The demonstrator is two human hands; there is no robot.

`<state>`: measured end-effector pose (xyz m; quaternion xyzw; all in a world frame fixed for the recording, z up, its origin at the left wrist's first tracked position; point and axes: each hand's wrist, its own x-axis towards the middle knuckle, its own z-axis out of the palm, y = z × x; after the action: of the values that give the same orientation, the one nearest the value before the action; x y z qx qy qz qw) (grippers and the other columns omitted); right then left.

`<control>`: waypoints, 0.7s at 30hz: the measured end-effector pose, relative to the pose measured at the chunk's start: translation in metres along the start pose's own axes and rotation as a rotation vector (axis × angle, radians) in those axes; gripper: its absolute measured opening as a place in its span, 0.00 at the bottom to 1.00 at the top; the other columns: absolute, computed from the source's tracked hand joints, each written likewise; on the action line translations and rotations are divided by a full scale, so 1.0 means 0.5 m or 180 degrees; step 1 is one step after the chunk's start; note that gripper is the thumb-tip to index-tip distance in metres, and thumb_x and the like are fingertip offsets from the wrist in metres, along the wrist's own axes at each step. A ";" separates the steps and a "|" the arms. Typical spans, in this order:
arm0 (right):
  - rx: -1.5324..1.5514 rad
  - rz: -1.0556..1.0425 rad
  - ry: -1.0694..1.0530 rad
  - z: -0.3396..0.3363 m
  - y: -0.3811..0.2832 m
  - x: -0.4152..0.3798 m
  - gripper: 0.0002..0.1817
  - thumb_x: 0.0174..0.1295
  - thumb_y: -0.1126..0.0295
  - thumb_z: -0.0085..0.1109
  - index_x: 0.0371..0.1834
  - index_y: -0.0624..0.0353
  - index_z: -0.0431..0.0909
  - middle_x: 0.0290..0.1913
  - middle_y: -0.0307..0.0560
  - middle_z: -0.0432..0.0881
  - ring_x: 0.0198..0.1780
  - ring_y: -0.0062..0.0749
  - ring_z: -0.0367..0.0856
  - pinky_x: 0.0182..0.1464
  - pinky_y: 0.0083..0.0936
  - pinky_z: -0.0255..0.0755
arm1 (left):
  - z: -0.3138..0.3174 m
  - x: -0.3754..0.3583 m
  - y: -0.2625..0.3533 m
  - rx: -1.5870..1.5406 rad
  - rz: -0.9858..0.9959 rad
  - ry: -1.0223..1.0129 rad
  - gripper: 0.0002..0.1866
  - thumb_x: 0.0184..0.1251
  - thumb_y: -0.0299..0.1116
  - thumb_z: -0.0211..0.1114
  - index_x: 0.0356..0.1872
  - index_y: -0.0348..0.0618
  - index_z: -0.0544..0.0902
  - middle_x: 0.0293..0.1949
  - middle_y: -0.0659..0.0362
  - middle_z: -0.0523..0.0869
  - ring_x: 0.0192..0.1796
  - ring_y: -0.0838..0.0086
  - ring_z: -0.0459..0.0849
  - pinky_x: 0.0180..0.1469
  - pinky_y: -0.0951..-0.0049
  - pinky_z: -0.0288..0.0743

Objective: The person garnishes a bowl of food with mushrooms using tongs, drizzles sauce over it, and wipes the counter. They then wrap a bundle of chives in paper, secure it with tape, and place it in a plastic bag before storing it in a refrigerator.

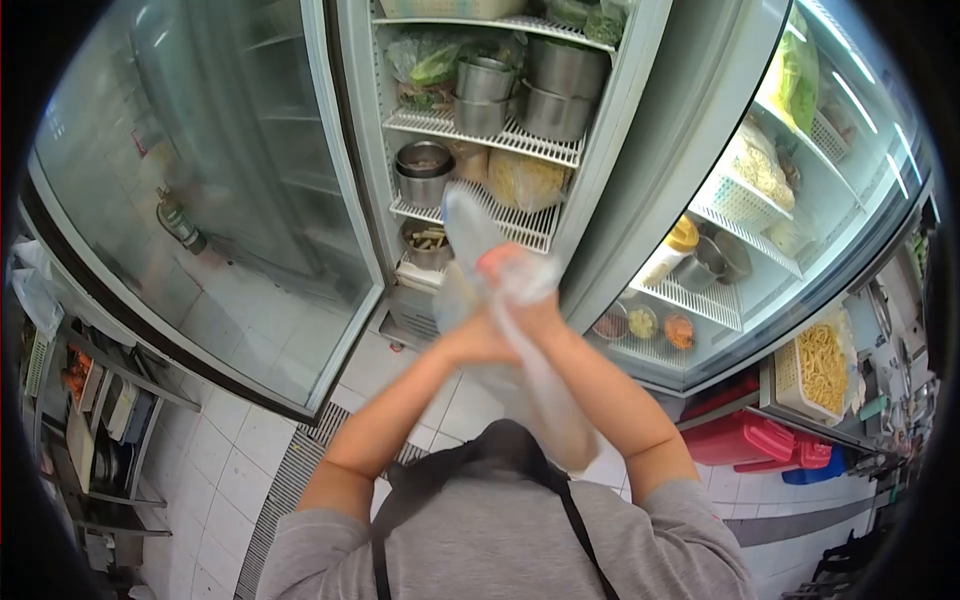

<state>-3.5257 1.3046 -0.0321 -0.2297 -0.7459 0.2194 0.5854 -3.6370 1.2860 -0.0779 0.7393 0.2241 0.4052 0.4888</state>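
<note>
Smeared by motion, a long translucent plastic bag stretches between the fridge front and my chest, with an orange-red patch near its upper part. My right hand is closed around it just below a bunched, whitish section. Close beside, my left hand also grips the bag; its fingers are blurred. What the bag holds cannot be made out. Both hands are in front of the open fridge's lower shelves, near a metal pot and a bag of yellowish food.
The open glass door stands to the left, and another glass-fronted fridge section to the right. A pot of cut pieces sits low in the fridge. At right are a basket of noodles and a red bin.
</note>
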 end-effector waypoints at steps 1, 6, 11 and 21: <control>0.0355 -0.0161 -0.0418 0.018 -0.030 0.014 0.06 0.53 0.70 0.58 0.30 0.60 0.75 0.28 0.43 0.79 0.29 0.34 0.78 0.34 0.25 0.71 | 0.013 0.000 0.028 -0.0208 0.0088 -0.0650 0.32 0.43 0.34 0.71 0.53 0.39 0.71 0.48 0.54 0.76 0.54 0.67 0.73 0.56 0.69 0.67; -0.1384 -0.0980 -0.1050 0.050 -0.042 0.069 0.06 0.56 0.68 0.56 0.25 0.57 0.73 0.23 0.47 0.77 0.25 0.42 0.77 0.26 0.29 0.70 | 0.063 0.006 -0.018 -0.1389 -0.0529 0.0193 0.27 0.46 0.29 0.66 0.52 0.39 0.72 0.46 0.56 0.77 0.49 0.70 0.76 0.49 0.72 0.70; -0.1393 0.1540 -0.1888 -0.081 0.056 0.072 0.13 0.61 0.57 0.49 0.32 0.54 0.77 0.28 0.48 0.80 0.30 0.41 0.78 0.34 0.33 0.70 | 0.055 0.001 -0.061 -0.2378 -0.0870 0.0969 0.23 0.49 0.23 0.59 0.51 0.39 0.72 0.42 0.60 0.78 0.42 0.75 0.78 0.41 0.76 0.73; -0.0506 0.2248 -0.0951 -0.123 -0.126 0.040 0.20 0.68 0.54 0.40 0.42 0.59 0.77 0.29 0.40 0.79 0.30 0.26 0.74 0.36 0.23 0.70 | 0.017 -0.005 0.030 -0.2722 -0.0221 0.0345 0.29 0.52 0.36 0.61 0.58 0.39 0.67 0.46 0.56 0.77 0.48 0.74 0.75 0.48 0.75 0.69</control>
<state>-3.4754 1.2698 0.0341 -0.4824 -0.7126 0.3800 0.3392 -3.6325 1.2731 -0.0670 0.4399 0.0862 0.4832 0.7521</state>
